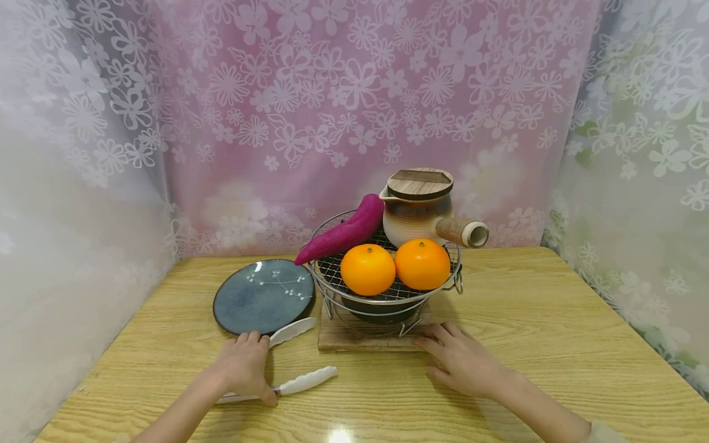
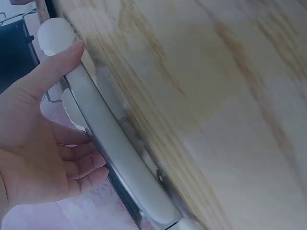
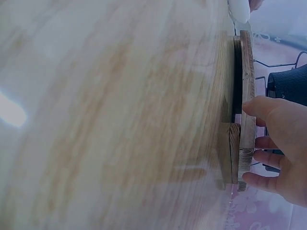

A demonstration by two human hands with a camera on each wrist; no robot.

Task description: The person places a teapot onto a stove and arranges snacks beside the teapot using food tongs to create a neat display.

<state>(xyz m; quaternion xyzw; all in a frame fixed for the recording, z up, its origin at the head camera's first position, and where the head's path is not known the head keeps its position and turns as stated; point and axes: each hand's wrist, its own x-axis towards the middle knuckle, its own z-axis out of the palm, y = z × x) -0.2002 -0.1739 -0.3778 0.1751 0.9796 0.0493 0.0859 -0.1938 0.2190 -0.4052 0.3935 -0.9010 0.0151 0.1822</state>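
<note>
My left hand (image 1: 246, 366) spans the white-tipped tongs (image 1: 307, 380) lying spread on the table. The thumb rests on the near arm and the fingers bend against the far arm, as the left wrist view shows. My right hand (image 1: 462, 360) touches the right end of a wooden board (image 1: 365, 341), its fingers loosely spread. On that board stands a round wire grill (image 1: 382, 301) over a dark bowl-like base. It carries a purple sweet potato (image 1: 346, 234), two oranges (image 1: 368, 269) and a side-handled teapot (image 1: 412, 218) with a wooden lid.
A dark blue plate (image 1: 263, 298) with a white blossom pattern lies left of the grill, just beyond my left hand. The wood-grain table (image 1: 515, 301) reaches back to a floral curtain (image 1: 354, 111), with more curtain on both sides.
</note>
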